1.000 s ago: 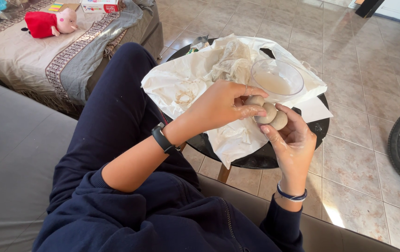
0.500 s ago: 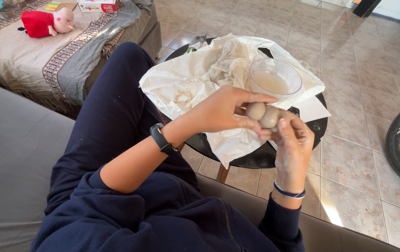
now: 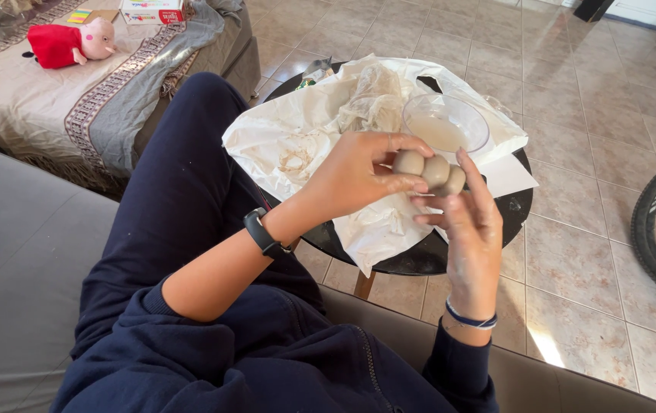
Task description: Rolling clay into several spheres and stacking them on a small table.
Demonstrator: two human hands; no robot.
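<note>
Head view: left hand (image 3: 358, 176) and right hand (image 3: 469, 222) both pinch-grip lumpy grey clay piece (image 3: 429, 171) mid-frame, above glass bowl (image 3: 444, 126) on bench (image 3: 427, 256).

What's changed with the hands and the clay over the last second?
The left hand and right hand have lifted the lumpy clay piece slightly, from low against the white paper up toward the glass bowl. The right hand's fingers, cupped under it before, now stand more upright beside it. Both hands still hold the clay; the bowl, paper and round black table lie as before.
</note>
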